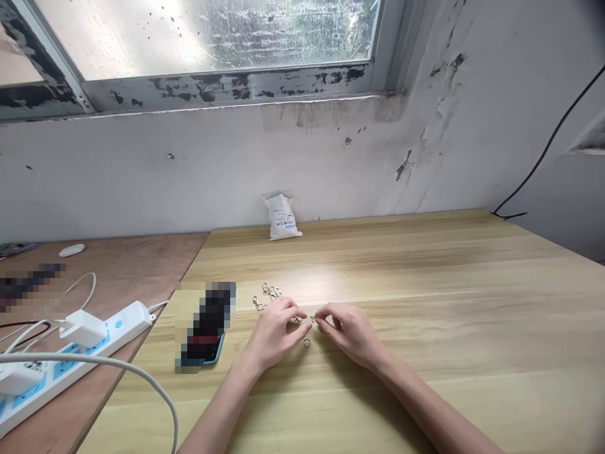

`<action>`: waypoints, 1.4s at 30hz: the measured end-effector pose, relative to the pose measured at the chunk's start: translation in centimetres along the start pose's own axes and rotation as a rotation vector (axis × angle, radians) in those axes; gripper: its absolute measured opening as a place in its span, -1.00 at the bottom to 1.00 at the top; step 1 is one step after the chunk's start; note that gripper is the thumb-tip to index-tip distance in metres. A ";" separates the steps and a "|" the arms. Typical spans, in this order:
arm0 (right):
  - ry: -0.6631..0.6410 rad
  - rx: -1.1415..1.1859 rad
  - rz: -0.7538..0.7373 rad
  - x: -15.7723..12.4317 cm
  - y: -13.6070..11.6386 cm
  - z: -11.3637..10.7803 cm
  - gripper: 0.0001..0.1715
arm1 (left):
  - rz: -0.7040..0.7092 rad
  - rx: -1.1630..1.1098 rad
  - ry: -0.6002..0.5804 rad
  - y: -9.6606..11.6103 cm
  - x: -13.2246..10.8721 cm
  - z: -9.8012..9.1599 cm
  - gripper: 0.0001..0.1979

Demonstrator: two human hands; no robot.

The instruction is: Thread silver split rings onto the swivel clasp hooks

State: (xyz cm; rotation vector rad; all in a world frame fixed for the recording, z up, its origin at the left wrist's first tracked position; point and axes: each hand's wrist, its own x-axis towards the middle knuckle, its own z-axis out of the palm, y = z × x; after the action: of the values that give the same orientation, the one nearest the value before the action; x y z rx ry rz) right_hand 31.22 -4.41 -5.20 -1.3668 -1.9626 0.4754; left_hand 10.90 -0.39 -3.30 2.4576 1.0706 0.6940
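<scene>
My right hand (350,329) pinches a small silver metal clasp (312,319) between thumb and forefinger, just above the wooden table. Facing it, my left hand (278,332) has its thumb and forefinger apart. Another small metal piece (297,319) shows in the gap between them; whether the other fingers touch it is hidden. Below the left thumb, a small metal ring (307,343) lies on the table. Several silver lobster clasps (271,291) are grouped beyond my left hand, with more clasps (258,303) close to its knuckles.
A phone (215,353), partly blurred out, lies left of my left hand. Further left, a white power strip (118,325) with plugged-in chargers and cables rests on a brown table (189,252). A white plastic packet (282,217) stands against the wall at the back.
</scene>
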 end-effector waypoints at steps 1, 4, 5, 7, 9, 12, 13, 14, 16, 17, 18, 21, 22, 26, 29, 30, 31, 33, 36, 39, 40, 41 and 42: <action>0.000 0.004 -0.001 0.0 0.0 0.0 -0.85 | -0.009 0.024 0.015 0.2 0.0 0.1 -0.87; 0.020 0.007 -0.011 -0.1 -0.1 0.1 -0.85 | 0.002 0.092 0.087 0.5 -0.1 0.5 -0.87; 0.028 0.003 -0.017 -0.1 -0.2 0.1 -0.85 | 0.014 0.106 0.104 0.5 -0.1 0.7 -0.90; 0.035 -0.010 -0.033 -0.1 -0.4 0.1 -0.85 | 0.033 0.125 0.116 0.4 -0.1 0.9 -0.93; 0.027 -0.021 -0.045 -0.1 -0.5 0.1 -0.84 | 0.044 0.138 0.110 0.3 -0.1 1.0 -0.92; 0.032 -0.030 -0.058 0.0 -0.5 0.1 -0.82 | 0.059 0.154 0.104 0.1 0.0 0.9 -0.91; 0.041 -0.037 -0.060 0.0 -0.4 0.1 -0.82 | 0.067 0.161 0.107 0.1 0.0 0.9 -0.91; 0.053 -0.051 -0.063 0.0 -0.4 0.0 -0.83 | 0.073 0.170 0.113 0.1 0.0 0.8 -0.91; 0.074 -0.105 -0.064 -0.1 -0.2 0.0 -0.86 | 0.086 0.197 0.125 0.0 -0.1 0.7 -0.91; 0.078 -0.145 -0.060 -0.1 -0.1 0.0 -0.87 | 0.096 0.214 0.132 0.1 -0.1 0.7 -0.90; 0.078 -0.191 -0.055 -0.2 0.0 0.0 -0.87 | 0.108 0.233 0.139 0.1 0.0 0.6 -0.90; 0.058 -0.331 -0.040 -0.3 0.3 0.1 -0.84 | 0.143 0.277 0.151 0.2 0.0 0.5 -0.87; 0.049 -0.366 -0.039 -0.3 0.3 0.2 -0.83 | 0.147 0.283 0.153 0.2 0.0 0.4 -0.86; 0.047 -0.436 -0.061 -0.3 -0.1 0.7 -0.71 | 0.129 0.259 0.159 0.2 0.0 0.3 -0.85; 0.094 -0.472 -0.067 -0.3 -0.8 1.4 -0.72 | 0.115 0.212 0.151 0.3 0.0 0.4 -0.87; 0.109 -0.480 -0.067 -0.3 -1.0 1.6 -0.76 | 0.115 0.198 0.150 0.4 0.0 0.4 -0.88; 0.120 -0.483 -0.067 -0.3 -1.2 1.8 -0.80 | 0.116 0.186 0.149 0.5 0.0 0.5 -0.89; 0.122 -0.482 -0.068 -0.3 -1.5 2.1 -0.84 | 0.122 0.166 0.151 0.6 -0.1 0.6 -0.89; 0.111 -0.472 -0.066 -0.4 -1.6 2.2 -0.80 | 0.121 0.140 0.156 0.7 -0.1 0.7 -0.90; 0.115 -0.458 -0.071 -0.5 -1.7 2.0 -0.79 | 0.111 0.113 0.156 0.7 -0.1 0.8 -0.91; 0.118 -0.452 -0.077 -0.5 -1.7 1.9 -0.78 | 0.109 0.109 0.156 0.7 -0.1 0.8 -0.92; 0.121 -0.445 -0.085 -0.5 -1.6 1.9 -0.77 | 0.107 0.109 0.158 0.7 -0.1 0.8 -0.92; 0.123 -0.440 -0.093 -0.5 -1.6 1.9 -0.76 | 0.106 0.111 0.161 0.8 -0.1 0.8 -0.92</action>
State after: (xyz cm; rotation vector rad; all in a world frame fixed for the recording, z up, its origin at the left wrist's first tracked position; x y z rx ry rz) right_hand 28.91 -5.30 -5.63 -1.5145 -2.0921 -0.0933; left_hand 11.77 -1.07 -3.58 2.6053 1.0699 0.9016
